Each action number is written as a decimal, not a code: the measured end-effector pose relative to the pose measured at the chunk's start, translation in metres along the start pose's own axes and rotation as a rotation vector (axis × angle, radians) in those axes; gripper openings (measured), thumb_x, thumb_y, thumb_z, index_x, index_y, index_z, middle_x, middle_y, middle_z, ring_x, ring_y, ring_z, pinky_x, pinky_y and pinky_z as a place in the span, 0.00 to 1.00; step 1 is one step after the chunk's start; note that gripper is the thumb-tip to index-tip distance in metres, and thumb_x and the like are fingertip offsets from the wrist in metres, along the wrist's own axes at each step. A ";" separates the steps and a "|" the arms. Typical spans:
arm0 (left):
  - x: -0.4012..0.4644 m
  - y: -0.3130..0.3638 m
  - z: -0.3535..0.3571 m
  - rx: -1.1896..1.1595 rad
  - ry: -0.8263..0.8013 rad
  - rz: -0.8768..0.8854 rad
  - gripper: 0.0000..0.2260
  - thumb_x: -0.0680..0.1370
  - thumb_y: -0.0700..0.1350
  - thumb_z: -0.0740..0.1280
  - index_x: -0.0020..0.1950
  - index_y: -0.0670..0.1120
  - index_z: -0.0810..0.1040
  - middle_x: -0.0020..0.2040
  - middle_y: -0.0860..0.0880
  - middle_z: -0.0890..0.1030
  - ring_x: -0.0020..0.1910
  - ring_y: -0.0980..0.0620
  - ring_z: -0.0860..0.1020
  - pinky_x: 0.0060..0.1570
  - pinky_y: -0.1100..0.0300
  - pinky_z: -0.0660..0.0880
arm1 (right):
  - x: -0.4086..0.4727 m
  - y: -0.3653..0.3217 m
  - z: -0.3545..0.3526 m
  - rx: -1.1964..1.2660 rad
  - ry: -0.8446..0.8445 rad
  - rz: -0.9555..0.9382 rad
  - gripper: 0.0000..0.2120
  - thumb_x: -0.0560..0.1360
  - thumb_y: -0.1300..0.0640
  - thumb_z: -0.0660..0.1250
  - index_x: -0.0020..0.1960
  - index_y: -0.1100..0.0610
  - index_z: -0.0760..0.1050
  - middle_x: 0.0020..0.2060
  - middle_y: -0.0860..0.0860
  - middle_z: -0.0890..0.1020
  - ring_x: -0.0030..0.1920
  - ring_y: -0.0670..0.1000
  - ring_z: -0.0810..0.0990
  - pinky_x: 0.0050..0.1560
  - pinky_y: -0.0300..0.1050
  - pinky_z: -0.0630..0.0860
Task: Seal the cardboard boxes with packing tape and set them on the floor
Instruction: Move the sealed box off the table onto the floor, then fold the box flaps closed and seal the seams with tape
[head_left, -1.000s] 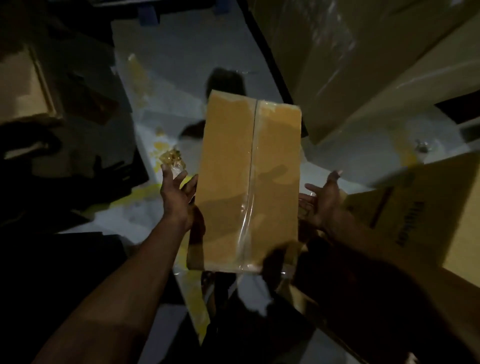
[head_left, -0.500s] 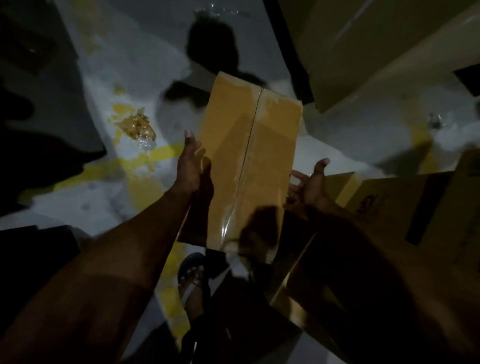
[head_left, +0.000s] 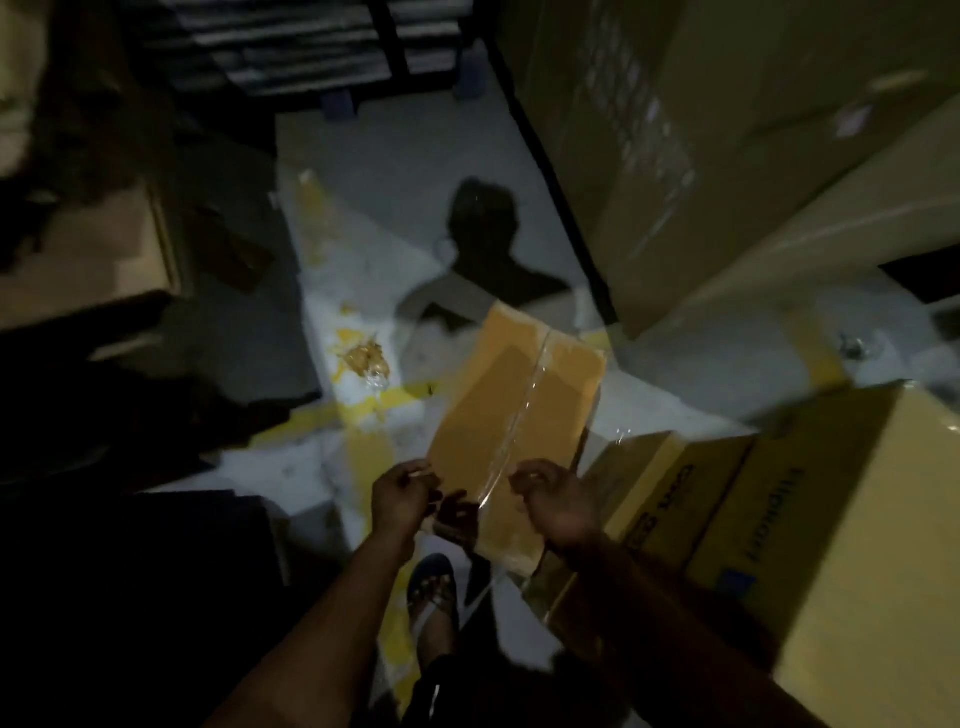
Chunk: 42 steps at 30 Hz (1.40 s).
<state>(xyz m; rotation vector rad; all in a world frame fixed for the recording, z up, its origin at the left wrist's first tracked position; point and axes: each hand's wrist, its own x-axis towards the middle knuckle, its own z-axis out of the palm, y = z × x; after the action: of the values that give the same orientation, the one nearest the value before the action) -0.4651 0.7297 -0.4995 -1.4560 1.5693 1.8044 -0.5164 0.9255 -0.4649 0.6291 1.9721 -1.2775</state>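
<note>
The taped cardboard box (head_left: 511, 415) lies on the pale floor (head_left: 363, 171) beside a printed carton (head_left: 810, 525), its clear tape seam (head_left: 524, 410) facing up, with the left hand (head_left: 397, 496) and right hand (head_left: 558, 501) over its near end, fingers loosely curled, holding nothing I can make out

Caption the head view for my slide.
Both hands, left and right, hover over a taped tan cardboard box on the floor.
</note>
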 end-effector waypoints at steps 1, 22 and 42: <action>-0.027 0.006 -0.006 0.030 -0.008 0.028 0.09 0.77 0.32 0.73 0.57 0.38 0.84 0.45 0.38 0.86 0.40 0.41 0.84 0.42 0.52 0.82 | -0.034 -0.008 -0.003 -0.084 -0.045 -0.063 0.07 0.79 0.56 0.69 0.44 0.47 0.82 0.45 0.48 0.86 0.45 0.51 0.85 0.41 0.39 0.74; -0.494 0.044 -0.332 0.039 0.132 0.633 0.05 0.81 0.41 0.72 0.55 0.41 0.85 0.44 0.43 0.85 0.41 0.49 0.82 0.43 0.54 0.78 | -0.463 -0.136 0.063 -0.213 -0.304 -0.872 0.04 0.74 0.47 0.72 0.40 0.43 0.84 0.37 0.49 0.86 0.36 0.50 0.85 0.43 0.52 0.81; -0.384 0.217 -0.644 -0.340 0.310 0.746 0.04 0.81 0.42 0.71 0.53 0.42 0.84 0.48 0.41 0.87 0.38 0.50 0.82 0.38 0.58 0.74 | -0.466 -0.408 0.411 -0.827 -0.302 -1.197 0.05 0.75 0.55 0.72 0.46 0.44 0.80 0.40 0.42 0.85 0.40 0.40 0.83 0.46 0.44 0.82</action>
<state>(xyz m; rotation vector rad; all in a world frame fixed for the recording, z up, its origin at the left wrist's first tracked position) -0.1767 0.2283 0.0240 -1.4524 2.2691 2.4359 -0.3885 0.3740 0.0169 -1.2251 2.3410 -0.8431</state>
